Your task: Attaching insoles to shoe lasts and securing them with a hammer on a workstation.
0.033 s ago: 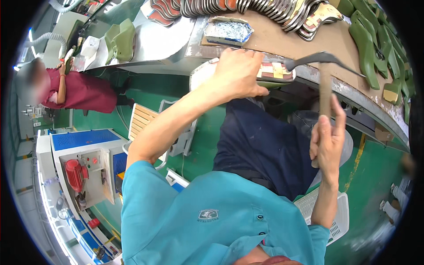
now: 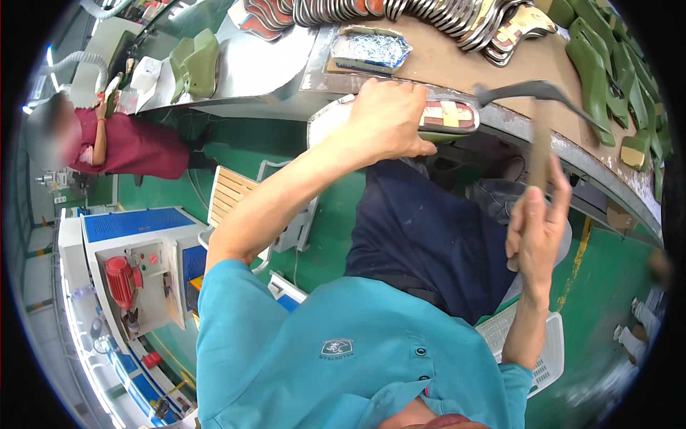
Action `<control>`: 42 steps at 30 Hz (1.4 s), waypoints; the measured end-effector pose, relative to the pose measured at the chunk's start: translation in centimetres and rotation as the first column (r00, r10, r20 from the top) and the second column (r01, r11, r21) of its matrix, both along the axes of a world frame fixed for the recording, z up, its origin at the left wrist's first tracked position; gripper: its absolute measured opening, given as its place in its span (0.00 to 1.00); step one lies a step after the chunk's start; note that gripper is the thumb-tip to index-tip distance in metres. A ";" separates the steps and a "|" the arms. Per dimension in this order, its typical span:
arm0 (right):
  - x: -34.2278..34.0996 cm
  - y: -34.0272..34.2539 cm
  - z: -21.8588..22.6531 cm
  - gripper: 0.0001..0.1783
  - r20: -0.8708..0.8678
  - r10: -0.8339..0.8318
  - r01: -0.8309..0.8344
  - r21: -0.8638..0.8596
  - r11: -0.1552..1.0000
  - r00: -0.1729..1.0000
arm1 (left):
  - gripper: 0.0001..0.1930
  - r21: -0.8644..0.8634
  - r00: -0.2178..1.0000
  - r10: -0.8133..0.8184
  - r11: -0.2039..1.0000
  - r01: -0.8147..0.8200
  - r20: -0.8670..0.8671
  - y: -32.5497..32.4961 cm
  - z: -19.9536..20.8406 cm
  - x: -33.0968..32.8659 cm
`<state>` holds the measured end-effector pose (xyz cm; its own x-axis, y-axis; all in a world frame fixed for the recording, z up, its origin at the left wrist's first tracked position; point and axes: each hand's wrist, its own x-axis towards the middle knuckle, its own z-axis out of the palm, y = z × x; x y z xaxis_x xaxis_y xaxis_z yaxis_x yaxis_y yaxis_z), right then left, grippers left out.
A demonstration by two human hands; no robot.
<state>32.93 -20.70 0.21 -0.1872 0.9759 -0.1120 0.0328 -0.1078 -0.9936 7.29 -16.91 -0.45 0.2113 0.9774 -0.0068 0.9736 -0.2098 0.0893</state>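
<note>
My left hand (image 2: pixel 389 118) is wrapped over a green shoe last (image 2: pixel 444 136) at the bench's near edge. An insole with red and cream patches (image 2: pixel 451 116) lies along the last's upward face; its middle is hidden under my fingers. White material shows at the left end. In my right hand (image 2: pixel 536 232) is the wooden handle of a hammer (image 2: pixel 541 139). Its dark, curved metal head is raised to the right of the last, apart from it, with the blunt end toward the last and the thin end over the bench.
On the bench stand an opened blue and silver box (image 2: pixel 370 50), a long row of insoles (image 2: pixel 429 21) and piled green lasts (image 2: pixel 592 79). A wooden-slatted chair (image 2: pixel 232 193) and a white basket (image 2: pixel 547 357) are nearby. At far left, a person in maroon (image 2: pixel 136 143) works.
My right hand has shifted slightly to the right with the hammer, so its head is farther from the last. The left hand and the last stay almost in place.
</note>
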 end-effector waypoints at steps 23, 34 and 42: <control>-1.3 -0.8 -1.1 0.26 -0.097 -0.077 0.088 0.108 0.990 0.992 | 0.44 0.010 0.997 0.035 0.999 -0.035 0.065 0.0 0.1 0.4; -0.7 -0.7 -1.3 0.27 -0.098 -0.179 0.194 0.186 0.963 0.979 | 0.53 0.043 0.994 0.054 0.997 -0.058 0.098 -0.3 0.2 0.6; 0.2 0.4 -3.6 0.27 0.302 0.071 -0.075 0.000 0.997 0.951 | 0.51 0.080 0.999 0.007 0.997 -0.011 0.048 0.3 -0.4 0.7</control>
<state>33.15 -20.33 -3.41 -0.2170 0.9623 -0.1638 0.3388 -0.0831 -0.9372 8.03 -16.64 -0.83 0.2008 0.9763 0.0813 0.9705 -0.2095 0.1191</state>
